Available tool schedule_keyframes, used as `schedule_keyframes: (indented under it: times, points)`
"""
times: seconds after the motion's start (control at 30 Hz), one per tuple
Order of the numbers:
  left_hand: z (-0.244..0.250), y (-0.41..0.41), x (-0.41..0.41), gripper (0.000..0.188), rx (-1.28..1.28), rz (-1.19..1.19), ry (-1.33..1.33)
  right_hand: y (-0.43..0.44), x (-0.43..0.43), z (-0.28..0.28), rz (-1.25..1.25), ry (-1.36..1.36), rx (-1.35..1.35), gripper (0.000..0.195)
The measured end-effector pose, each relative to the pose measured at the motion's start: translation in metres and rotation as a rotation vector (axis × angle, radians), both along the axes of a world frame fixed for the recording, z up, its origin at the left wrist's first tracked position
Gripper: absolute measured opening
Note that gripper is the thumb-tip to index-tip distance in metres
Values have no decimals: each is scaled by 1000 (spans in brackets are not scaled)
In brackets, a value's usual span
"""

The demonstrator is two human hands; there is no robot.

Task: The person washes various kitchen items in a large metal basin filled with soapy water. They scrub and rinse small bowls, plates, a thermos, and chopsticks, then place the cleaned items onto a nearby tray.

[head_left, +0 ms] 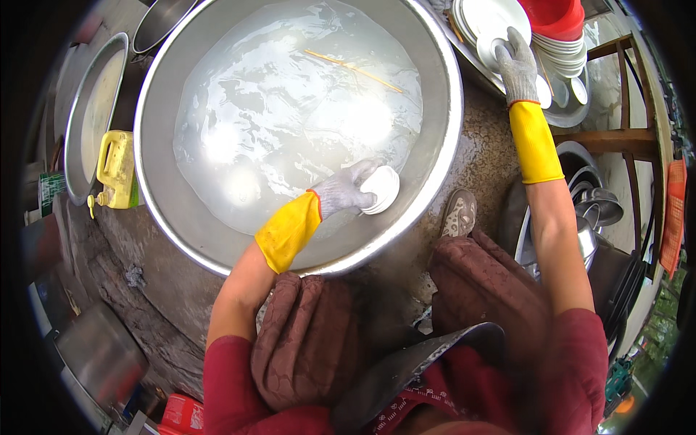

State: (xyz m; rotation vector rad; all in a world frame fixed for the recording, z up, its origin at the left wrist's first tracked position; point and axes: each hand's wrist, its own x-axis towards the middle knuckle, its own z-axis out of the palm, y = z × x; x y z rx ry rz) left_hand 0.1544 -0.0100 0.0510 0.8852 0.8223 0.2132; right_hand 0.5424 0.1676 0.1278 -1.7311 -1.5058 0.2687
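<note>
A large round metal basin (446,141) holds cloudy water, with a thin wooden chopstick-like stick (353,69) in it. My left hand (345,187), in a grey knit glove over a yellow rubber cuff, grips a small stack of white dishes (384,189) inside the basin's near right part. At the upper right, my right hand (516,65), gloved alike, reaches over white dishes. Its fingers are at a small white dish (486,51) lying against larger white plates (503,19); whether they grip it cannot be told.
A red plastic bowl (554,19) tops stacked white bowls (563,57) at the upper right. Metal pots (601,206) lie beside my right arm. On the left stand a yellow jug (117,171) and an oval metal tub (70,136). A wooden frame (625,141) borders the right side.
</note>
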Motion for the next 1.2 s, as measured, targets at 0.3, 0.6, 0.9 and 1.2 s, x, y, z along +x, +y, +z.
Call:
schedule_keyframes:
  times: [0.3, 0.6, 0.9, 1.2]
  points:
    - [0, 2, -1, 56, 37, -54, 111, -26, 80, -44, -19, -97, -161, 41]
    - [14, -8, -24, 18, -79, 83, 193, -105, -38, 23, -34, 768, -182, 39]
    - [13, 6, -47, 11, 153, 375, 537, -185, -197, 31, 661, 474, -854, 52]
    - [49, -27, -14, 39, -144, 846, -193, -159, -239, -3, 541, 547, -1072, 52]
